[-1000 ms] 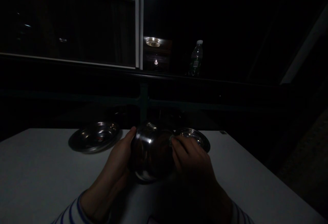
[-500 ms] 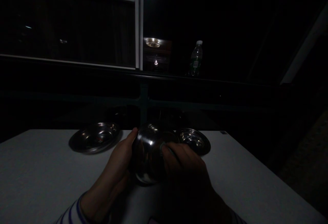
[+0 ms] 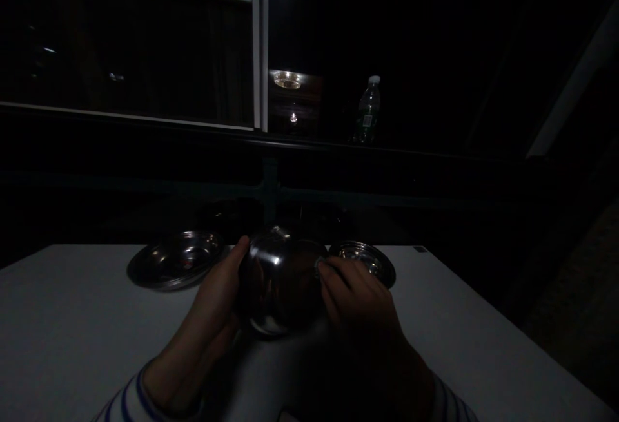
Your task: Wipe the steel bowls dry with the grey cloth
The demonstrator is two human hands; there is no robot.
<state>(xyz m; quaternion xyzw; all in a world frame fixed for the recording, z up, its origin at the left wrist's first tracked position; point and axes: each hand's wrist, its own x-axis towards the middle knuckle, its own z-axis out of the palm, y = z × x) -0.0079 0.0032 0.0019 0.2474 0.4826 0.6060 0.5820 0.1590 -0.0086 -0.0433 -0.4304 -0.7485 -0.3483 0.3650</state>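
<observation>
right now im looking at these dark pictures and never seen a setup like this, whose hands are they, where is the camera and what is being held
There is no machine here, just a person's bare hands. All the pictures come from one camera worn on the head, looking forward and down. The left hand holds a shiny metal bowl. The right hand is at the bowl's side, pinching a small thing too dark to identify. On the white table lie a wide metal dish at the left and a smaller dish at the right. A bottle shows beyond the table.
</observation>
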